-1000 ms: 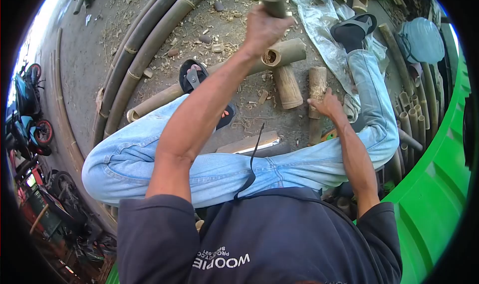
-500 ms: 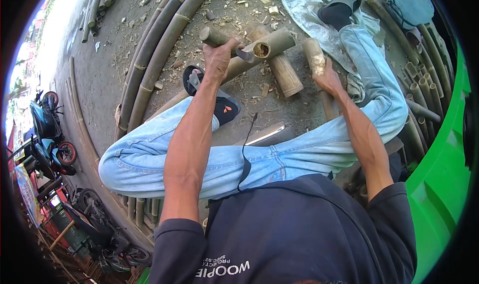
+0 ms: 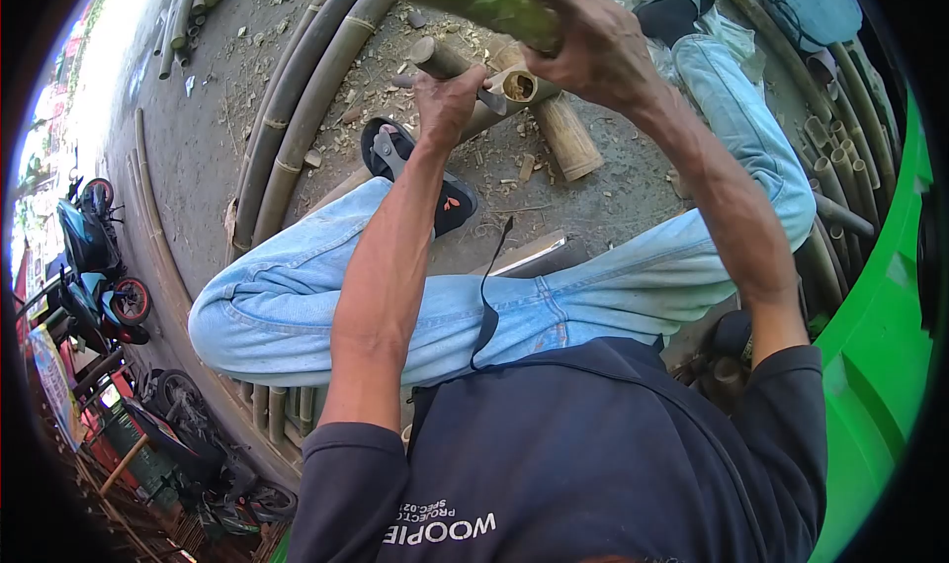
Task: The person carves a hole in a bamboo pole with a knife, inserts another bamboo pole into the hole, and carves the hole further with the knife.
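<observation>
My left hand (image 3: pixel 447 108) is closed around a bladed tool with a thick round wooden handle (image 3: pixel 435 57). Its dark metal blade (image 3: pixel 491 99) points at a hole (image 3: pixel 518 86) cut in a bamboo pole (image 3: pixel 480 120). Whether the tip touches the hole's edge I cannot tell. My right hand (image 3: pixel 598 49), raised close to the camera, grips a thick wooden club (image 3: pixel 465 0) whose surface looks greenish and rough. The top of the club runs out of the picture. Under the pole lies a second bamboo piece (image 3: pixel 568 138), crossing it.
Long bamboo poles (image 3: pixel 287 158) lie curved in view at the left. Cut bamboo tubes (image 3: pixel 840 182) are stacked at the right, beside a green surface (image 3: pixel 870 385). Wood chips litter the ground (image 3: pixel 346 79). Parked motorbikes (image 3: pixel 99 257) stand at the far left.
My right hand has swung the club up from low on the right to near the camera, further left. My left hand has shifted slightly right with the bladed tool.
</observation>
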The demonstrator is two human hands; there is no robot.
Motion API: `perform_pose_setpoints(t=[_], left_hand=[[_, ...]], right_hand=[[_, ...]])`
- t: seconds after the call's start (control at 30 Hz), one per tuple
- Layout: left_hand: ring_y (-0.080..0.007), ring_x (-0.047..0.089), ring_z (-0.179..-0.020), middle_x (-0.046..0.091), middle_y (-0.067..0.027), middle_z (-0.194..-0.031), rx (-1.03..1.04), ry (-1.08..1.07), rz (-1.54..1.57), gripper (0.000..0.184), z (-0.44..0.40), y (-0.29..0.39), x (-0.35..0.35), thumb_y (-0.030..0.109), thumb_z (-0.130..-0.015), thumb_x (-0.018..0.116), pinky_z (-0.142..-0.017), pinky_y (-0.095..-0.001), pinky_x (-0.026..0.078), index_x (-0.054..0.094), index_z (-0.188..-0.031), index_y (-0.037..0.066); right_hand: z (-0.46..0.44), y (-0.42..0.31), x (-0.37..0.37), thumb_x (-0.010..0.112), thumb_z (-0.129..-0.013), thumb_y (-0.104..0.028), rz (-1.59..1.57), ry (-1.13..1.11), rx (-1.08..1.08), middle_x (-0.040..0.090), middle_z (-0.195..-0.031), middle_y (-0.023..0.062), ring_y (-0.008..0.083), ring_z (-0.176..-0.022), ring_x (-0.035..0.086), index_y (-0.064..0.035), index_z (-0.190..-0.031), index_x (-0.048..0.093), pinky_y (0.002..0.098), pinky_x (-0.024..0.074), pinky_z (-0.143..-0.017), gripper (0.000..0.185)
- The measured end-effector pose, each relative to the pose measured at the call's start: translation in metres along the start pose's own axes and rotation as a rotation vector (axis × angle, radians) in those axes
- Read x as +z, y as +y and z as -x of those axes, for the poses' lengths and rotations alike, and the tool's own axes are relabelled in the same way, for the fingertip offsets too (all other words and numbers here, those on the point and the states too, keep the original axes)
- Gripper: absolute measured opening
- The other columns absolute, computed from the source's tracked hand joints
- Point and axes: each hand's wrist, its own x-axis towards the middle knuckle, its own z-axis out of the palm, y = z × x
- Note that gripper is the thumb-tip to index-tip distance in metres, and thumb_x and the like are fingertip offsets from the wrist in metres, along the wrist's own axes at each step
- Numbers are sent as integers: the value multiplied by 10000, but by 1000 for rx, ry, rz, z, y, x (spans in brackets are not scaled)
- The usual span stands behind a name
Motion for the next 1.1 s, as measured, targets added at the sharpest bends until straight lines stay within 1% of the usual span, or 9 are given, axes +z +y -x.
perform_pose_setpoints(t=[0.07,0.13,0.23,0.37,0.57,0.63,0.7,0.8,1.1], left_hand=[[-136,679,-697,729,-56,-758,8,13,85,136,4,-4,3,124,-789,709,-659,-314,525,729,-808,-9],[-121,665,-726,721,-45,-783,-8,18,155,112,3,-5,0,95,-799,707,-666,-309,517,722,-835,-10],[-191,720,-755,698,-73,-857,10,-5,172,228,2,-12,-6,6,-803,687,-736,-345,602,639,-1023,-33],[-116,624,-698,686,-1,-783,15,17,208,54,4,-13,-5,67,-803,698,-684,-302,514,700,-836,24],[-118,615,-778,657,2,-837,-25,24,410,115,18,-26,-7,61,-793,709,-732,-323,519,668,-898,36],[-145,614,-766,670,-5,-879,94,60,262,115,1,-48,-10,51,-794,712,-726,-343,519,660,-895,39],[-173,628,-874,687,-34,-1007,39,66,431,200,6,-58,-9,63,-816,708,-805,-359,515,676,-1010,28],[-171,643,-1050,662,-58,-1169,-159,49,354,448,28,-14,-6,105,-846,701,-871,-338,535,637,-1279,6],[-135,582,-1102,596,-6,-1230,-92,20,464,438,22,-45,-8,68,-868,728,-974,-336,469,581,-1280,85]], right_hand=[[-24,-16,-1,832,-768,-250,114,-116,-141,651,-1083,137,355,-943,661,-256,-1644,285,480,568,-804,1033],[-48,-16,2,641,-924,-133,389,-310,-474,648,-969,148,288,-887,667,-250,-1591,403,438,548,-688,718],[-66,-22,2,595,-951,-128,377,-64,-646,645,-948,155,265,-845,655,-249,-1580,420,412,528,-653,665],[-54,-33,10,578,-950,-148,70,-98,-417,653,-972,167,306,-832,662,-218,-1570,428,422,545,-675,642],[-69,-32,40,626,-929,-225,408,-319,-504,670,-1089,203,352,-934,708,-201,-1562,435,457,593,-752,662],[-73,-39,39,792,-754,-242,270,-36,-579,687,-1038,172,309,-886,704,-312,-1616,349,424,597,-732,971],[-67,-45,25,767,-797,-242,11,-46,-485,670,-981,156,290,-839,689,-317,-1607,377,435,584,-688,902],[-53,-31,42,682,-900,-199,414,-371,-458,664,-955,156,313,-849,703,-253,-1575,407,438,569,-666,731],[-50,-50,25,633,-923,-212,315,-402,-394,646,-1013,171,318,-909,691,-272,-1572,418,450,546,-761,686]])
